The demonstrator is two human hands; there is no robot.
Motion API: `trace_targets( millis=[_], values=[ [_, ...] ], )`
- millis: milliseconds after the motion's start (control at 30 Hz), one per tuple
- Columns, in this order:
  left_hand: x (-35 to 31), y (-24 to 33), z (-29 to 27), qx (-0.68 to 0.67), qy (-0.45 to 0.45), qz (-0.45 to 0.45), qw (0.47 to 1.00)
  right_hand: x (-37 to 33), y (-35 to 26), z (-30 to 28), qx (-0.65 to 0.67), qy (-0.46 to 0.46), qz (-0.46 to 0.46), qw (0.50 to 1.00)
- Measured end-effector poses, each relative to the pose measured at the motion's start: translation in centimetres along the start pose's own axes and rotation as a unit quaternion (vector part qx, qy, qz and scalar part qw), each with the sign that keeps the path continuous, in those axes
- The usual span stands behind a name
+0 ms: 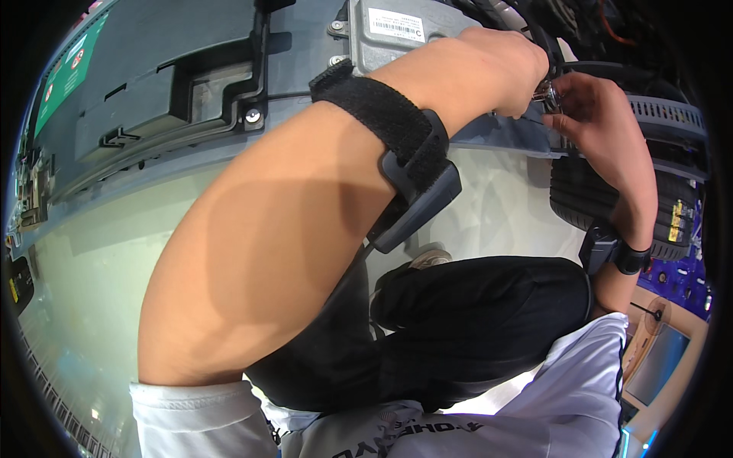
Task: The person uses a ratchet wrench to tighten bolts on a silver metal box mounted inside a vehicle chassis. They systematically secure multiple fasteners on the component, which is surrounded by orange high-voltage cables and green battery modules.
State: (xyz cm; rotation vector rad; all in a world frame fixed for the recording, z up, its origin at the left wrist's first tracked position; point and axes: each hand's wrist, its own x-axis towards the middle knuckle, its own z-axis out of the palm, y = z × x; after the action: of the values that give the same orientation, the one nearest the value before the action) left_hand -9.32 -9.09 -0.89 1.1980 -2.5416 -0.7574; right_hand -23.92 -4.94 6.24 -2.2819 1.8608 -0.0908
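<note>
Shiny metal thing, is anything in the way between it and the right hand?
Nothing visible is. The right hand is right up against the shiny metal thing and seems to touch it. The left hand is close on the other side, not in between.

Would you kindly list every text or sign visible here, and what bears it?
I won't copy wording, but these show:
White barcode label on the grey metal box: mostly small print.
Green panel: round red signs; remaining print too small.
Yellow sticker on the tyre: too small to read.
White shirt: dark lettering, partly creased.
</note>
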Motion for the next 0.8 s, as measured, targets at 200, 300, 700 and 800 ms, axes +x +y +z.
trace_targets(
  millis=[200,300,700,800],
  values=[
    [0.6,-0.5,0.0,-0.020,-0.023,0.033,0.999,-0.8,0.4,0.1,-0.056,0.034,-0.102,0.993],
    [0.1,-0.2,-0.1,-0.005,-0.013,0.025,1.000,0.3,1.0,0.1,-0.068,0.032,-0.109,0.991],
    [-0.3,-0.8,0.4,-0.020,0.037,0.048,0.998,1.0,1.4,0.0,-0.070,0.019,-0.133,0.989],
    [-0.4,-0.9,0.5,-0.015,0.047,0.034,0.998,1.0,0.8,-0.3,-0.048,-0.011,-0.046,0.998]
  ],
)
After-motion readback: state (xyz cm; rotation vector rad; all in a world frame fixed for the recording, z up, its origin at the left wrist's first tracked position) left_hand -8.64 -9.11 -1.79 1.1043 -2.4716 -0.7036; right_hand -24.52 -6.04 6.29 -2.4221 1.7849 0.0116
